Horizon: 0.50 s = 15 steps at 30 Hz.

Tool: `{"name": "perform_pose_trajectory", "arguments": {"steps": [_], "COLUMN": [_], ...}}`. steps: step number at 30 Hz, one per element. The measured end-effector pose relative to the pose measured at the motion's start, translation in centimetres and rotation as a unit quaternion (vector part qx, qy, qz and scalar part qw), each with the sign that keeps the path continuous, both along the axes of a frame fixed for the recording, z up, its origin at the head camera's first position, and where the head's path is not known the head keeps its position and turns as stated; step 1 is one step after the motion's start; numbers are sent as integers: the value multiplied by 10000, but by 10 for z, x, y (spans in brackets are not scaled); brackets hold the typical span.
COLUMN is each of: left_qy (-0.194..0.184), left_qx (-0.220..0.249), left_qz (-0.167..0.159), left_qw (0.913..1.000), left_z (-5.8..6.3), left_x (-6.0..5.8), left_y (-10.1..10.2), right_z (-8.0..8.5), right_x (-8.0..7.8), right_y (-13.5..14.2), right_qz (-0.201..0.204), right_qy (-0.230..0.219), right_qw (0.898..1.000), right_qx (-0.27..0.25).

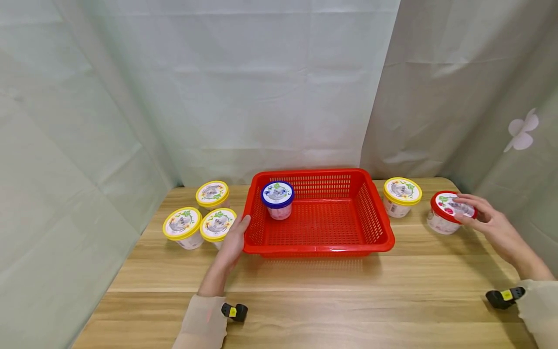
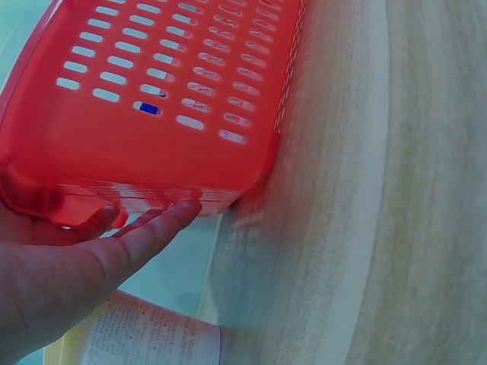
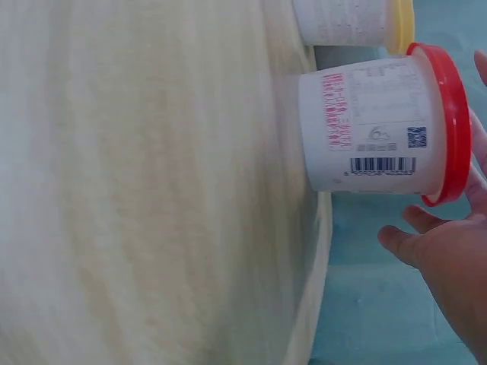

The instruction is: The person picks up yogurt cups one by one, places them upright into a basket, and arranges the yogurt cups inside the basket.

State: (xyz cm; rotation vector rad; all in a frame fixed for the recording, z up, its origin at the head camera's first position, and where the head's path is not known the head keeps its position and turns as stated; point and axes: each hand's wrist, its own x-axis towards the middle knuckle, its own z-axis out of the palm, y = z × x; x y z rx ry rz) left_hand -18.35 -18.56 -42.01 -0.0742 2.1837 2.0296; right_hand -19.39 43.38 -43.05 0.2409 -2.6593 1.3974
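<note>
The left hand (image 1: pixel 228 245) pinches the near-left rim of a red basket (image 1: pixel 318 248). The right hand (image 1: pixel 494 225) has its fingers spread over the red-lidded tub (image 1: pixel 440 225), which stands below them. Beyond the left thumb, inside the basket, stands a blue-lidded tub (image 1: pixel 278 198).

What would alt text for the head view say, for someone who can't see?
A person's left grip touches a red basket holding one blue-lidded tub, while the right grip reaches over a red-lidded tub on a wooden table. Three yellow-lidded tubs stand left of the basket; a fourth stands to its right.
</note>
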Motion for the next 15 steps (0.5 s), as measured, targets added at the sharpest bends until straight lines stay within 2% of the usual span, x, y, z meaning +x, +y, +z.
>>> {"name": "perform_pose_trajectory", "arguments": {"steps": [6, 15], "left_qy": [17, 19], "left_qx": [-10, 112], "left_qz": [32, 13], "left_qw": [10000, 9999], "left_z": [-2, -2], "left_x": [0, -1], "left_y": [1, 1], "right_z": [-8, -13], "right_x": [1, -2], "right_y": [0, 0], "right_qz": [126, 20], "right_qy": [76, -31], "right_qw": [9999, 10000], "right_qx": [-22, -10]}}
